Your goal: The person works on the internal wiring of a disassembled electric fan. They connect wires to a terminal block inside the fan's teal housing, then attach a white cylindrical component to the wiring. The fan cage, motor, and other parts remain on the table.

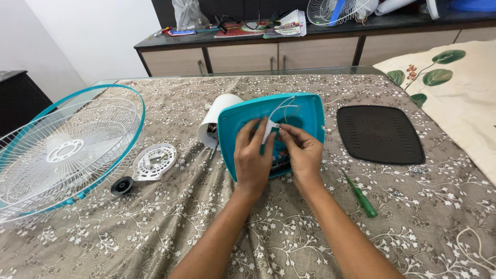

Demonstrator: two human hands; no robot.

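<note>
- While the teal fan base [305, 111] is standing tilted on its edge near the middle of the desk [289, 243], both hands are working inside its open underside.
- Left hand [251, 157] is resting against the base's inner face, its grip pinching a small white connector [269, 129] between thumb and fingers.
- Right hand [302, 150] is meeting the same connector from the other side, its grip pressed together on it.
- Thin white wires [287, 106] are looping up from the connector inside the base.
- White cylindrical motor housing [217, 116] is lying just behind the base, touching it.
- Green screwdriver [361, 195] is lying near the right forearm, toward the desk's right edge.
- Black base cover plate [380, 134] is lying flat beyond it, apart from the base.
- Teal-rimmed fan guard [67, 150] is occupying the left edge, with a white round plate [154, 161] and a black knob [122, 185] beside it.
</note>
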